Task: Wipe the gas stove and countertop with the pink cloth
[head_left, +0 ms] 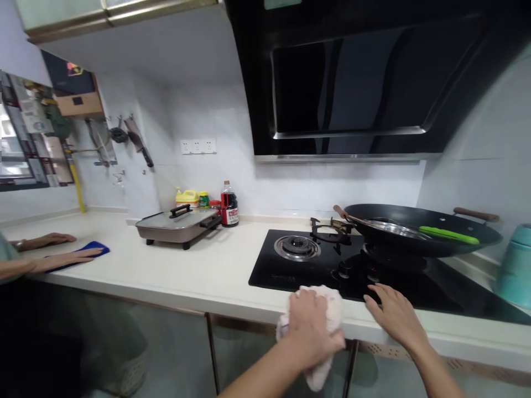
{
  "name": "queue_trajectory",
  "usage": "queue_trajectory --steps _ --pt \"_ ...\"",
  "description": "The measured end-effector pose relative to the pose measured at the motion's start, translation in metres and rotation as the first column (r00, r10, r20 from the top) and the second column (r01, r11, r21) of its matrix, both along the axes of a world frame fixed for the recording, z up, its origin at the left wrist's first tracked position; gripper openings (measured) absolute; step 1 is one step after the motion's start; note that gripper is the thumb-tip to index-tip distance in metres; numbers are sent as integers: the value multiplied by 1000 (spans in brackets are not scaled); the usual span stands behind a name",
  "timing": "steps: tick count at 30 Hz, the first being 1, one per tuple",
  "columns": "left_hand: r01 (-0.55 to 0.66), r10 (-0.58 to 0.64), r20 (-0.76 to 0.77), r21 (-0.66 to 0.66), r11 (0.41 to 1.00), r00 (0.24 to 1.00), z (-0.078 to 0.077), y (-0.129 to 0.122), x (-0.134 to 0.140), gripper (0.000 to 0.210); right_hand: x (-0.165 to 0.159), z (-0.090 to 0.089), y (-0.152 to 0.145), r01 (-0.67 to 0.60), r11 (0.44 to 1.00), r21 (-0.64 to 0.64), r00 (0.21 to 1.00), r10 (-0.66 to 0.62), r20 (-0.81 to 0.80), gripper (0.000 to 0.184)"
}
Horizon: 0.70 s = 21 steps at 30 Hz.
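Observation:
My left hand (309,323) is closed on a pale cloth (334,307), which bunches over the counter's front edge and hangs down before the cabinet doors. My right hand (396,315) is open, fingers apart, at the front rim of the black gas stove (265,268); whether it presses on the glass is hard to tell. Ahead of the cloth is a bare left burner (297,247), and a black pan support (332,229) lies behind it. A large black wok (440,243) sits over the right burner, with a green-handled utensil (450,235) inside.
At far left, another person's hand rests on a blue cloth (97,249) on the counter (166,271). An electric pan (178,221) with a glass lid and a dark sauce bottle (229,207) stand nearby. A turquoise container (514,268) is far right. The range hood (348,88) overhangs the stove.

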<state>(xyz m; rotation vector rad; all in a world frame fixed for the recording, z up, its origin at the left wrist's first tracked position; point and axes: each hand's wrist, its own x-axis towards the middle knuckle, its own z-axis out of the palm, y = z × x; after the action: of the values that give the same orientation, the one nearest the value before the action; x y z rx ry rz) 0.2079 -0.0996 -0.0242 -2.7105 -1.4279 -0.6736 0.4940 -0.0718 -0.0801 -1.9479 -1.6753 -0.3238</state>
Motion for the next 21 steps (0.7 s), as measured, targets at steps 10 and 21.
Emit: queue_trajectory --steps 10,21 --pt "311 -303 -78 143 940 950 -33 14 32 80 31 -22 13 -92 995 37 996 91 13 64" --pt "85 -77 -93 84 993 993 -29 37 -123 85 28 -18 12 -69 998 4 997 68 38 70"
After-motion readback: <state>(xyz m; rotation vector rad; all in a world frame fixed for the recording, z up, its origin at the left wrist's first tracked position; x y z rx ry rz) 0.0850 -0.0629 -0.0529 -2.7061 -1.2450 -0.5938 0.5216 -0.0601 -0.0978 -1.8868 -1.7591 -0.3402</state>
